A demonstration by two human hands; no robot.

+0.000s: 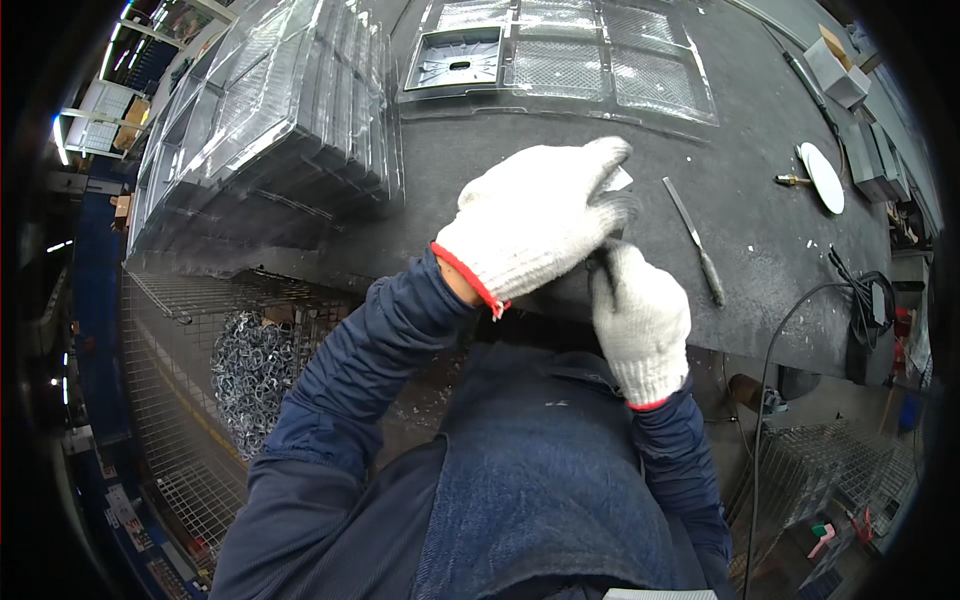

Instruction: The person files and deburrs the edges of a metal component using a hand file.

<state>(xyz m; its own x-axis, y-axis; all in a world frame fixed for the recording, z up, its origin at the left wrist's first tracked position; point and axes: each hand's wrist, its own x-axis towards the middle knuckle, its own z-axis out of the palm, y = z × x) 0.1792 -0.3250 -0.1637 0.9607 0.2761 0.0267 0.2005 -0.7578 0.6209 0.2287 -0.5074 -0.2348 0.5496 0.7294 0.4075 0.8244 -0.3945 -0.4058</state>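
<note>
Left hand and right hand (two, both white-gloved) worked close together near surface edge. One small white piece showed between left thumb and fingers; grip couldn't be told. Right curled, contents hidden, couldn't tell. One thin-bladed tool lay rightward; one clear tray beyond held one gray part.

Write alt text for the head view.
A person's white-gloved left grip and right grip are close together at a dark workbench; anything held is obscured. Clear plastic trays stand stacked at left; a slim tool lies at right.
</note>
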